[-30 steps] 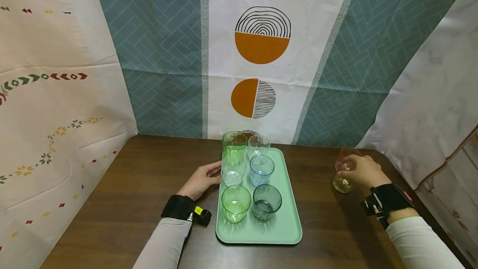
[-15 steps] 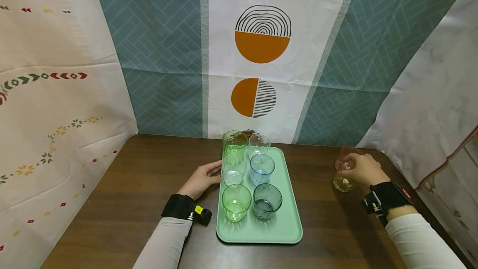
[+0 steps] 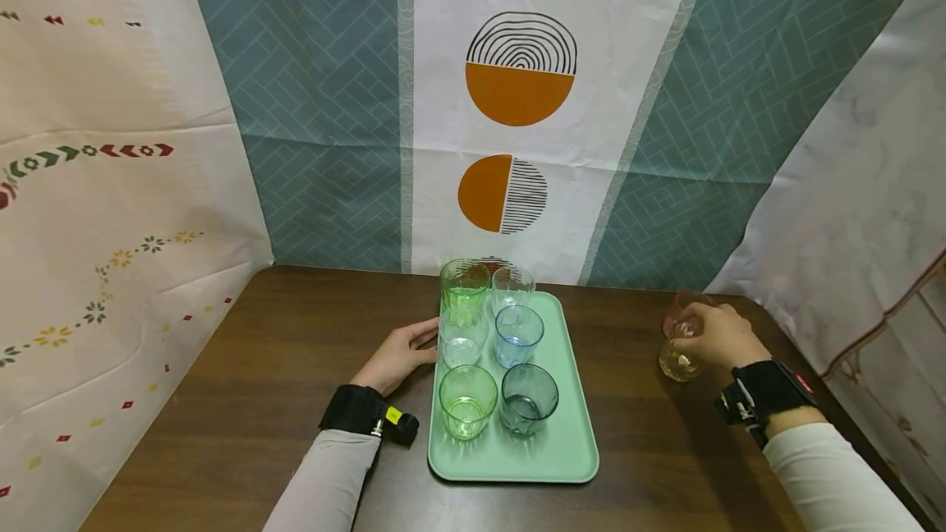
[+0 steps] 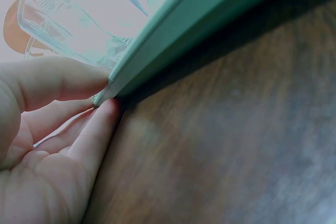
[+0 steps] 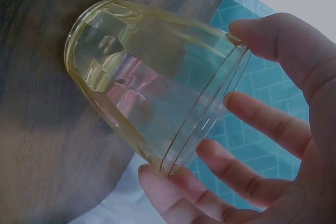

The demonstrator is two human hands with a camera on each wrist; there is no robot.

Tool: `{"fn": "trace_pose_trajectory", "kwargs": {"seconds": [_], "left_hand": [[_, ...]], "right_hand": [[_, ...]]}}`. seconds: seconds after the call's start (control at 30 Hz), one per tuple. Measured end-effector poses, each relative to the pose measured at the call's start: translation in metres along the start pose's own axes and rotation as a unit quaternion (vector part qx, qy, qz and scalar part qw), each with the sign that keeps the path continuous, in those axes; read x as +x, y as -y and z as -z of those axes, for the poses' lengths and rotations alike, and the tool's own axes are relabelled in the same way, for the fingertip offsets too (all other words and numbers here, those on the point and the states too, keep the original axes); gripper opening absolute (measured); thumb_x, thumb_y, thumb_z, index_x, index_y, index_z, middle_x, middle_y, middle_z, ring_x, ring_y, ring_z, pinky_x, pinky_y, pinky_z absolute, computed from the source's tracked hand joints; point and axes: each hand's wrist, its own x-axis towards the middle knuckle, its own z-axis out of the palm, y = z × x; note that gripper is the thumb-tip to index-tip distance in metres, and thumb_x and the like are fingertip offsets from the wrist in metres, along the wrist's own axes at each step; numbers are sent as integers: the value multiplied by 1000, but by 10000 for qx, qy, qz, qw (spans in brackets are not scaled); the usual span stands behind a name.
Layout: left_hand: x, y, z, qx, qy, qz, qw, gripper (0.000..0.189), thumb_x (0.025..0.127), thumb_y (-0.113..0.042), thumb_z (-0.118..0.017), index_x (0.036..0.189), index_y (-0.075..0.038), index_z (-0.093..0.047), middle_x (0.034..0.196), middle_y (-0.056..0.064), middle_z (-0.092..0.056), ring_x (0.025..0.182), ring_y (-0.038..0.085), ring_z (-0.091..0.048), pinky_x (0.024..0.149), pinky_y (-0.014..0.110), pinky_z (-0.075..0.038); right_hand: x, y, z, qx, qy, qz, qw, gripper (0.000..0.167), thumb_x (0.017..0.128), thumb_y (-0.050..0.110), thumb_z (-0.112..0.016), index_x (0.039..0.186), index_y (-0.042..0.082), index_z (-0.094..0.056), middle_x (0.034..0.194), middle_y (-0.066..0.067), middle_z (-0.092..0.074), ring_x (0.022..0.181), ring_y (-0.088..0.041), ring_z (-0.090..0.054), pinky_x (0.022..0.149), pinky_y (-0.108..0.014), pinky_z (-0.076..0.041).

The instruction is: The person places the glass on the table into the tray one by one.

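Note:
My left hand (image 3: 397, 358) is at the left edge of a mint-green tray (image 3: 569, 433); in the left wrist view, its fingertips pinch the tray rim (image 4: 157, 35). On the tray stand a green glass (image 3: 467, 402), a dark grey glass (image 3: 528, 401), a blue glass (image 3: 518, 337), a clear glass (image 3: 462, 341), a second clear glass (image 3: 512, 290) and a taller green glass (image 3: 464, 282). At the right, my right hand (image 3: 718, 337) grips a yellow-tinted glass (image 5: 157, 72) around its rim, thumb on one side and fingers on the other. The glass base appears to touch the table.
A pink glass (image 3: 676, 310) stands just behind the yellow one, partly hidden by my right hand. The brown wooden table (image 3: 296, 433) reaches back to a patterned curtain (image 3: 325, 212). Light cloths hang at both sides.

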Motion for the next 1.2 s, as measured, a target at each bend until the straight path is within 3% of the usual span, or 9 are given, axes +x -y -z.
{"fn": "trace_pose_trajectory", "kwargs": {"seconds": [0.3, 0.67, 0.93, 1.2], "left_hand": [[-2, -2, 0, 61, 61, -72, 9999, 64, 97, 7, -60, 155, 8, -32, 158, 28, -33, 147, 38, -31, 110, 37, -44], [-3, -2, -1, 51, 13, -37, 10000, 65, 95, 9, -60, 154, 8, -32, 158, 28, -34, 147, 39, -31, 109, 36, -45], [-1, 1, 0, -39, -24, -17, 10000, 66, 94, 10, -59, 154, 7, -33, 158, 27, -35, 147, 37, -32, 109, 37, -44], [0, 2, 1, 55, 46, -96, 9999, 66, 96, 9, -59, 155, 7, -32, 158, 28, -34, 147, 38, -32, 107, 35, -47]], "right_hand": [[1, 12, -1, -38, -155, 306, 9994, 33, 76, 27, -83, 98, 7, -70, 96, -17, -70, 101, -49, -55, 77, -66, -44], [6, 34, 1, -72, 73, 417, 9991, 46, 80, 31, -82, 109, -2, -66, 83, -9, -68, 99, -44, -53, 80, -63, -42], [17, 55, -4, -102, 173, 482, 9986, 51, 83, 34, -83, 115, -1, -66, 109, -25, -68, 102, -47, -55, 75, -60, -51], [29, 80, -8, 117, 236, 604, 9978, 49, 84, 30, -83, 117, -2, -66, 111, -24, -67, 102, -44, -52, 81, -62, -48]]}}
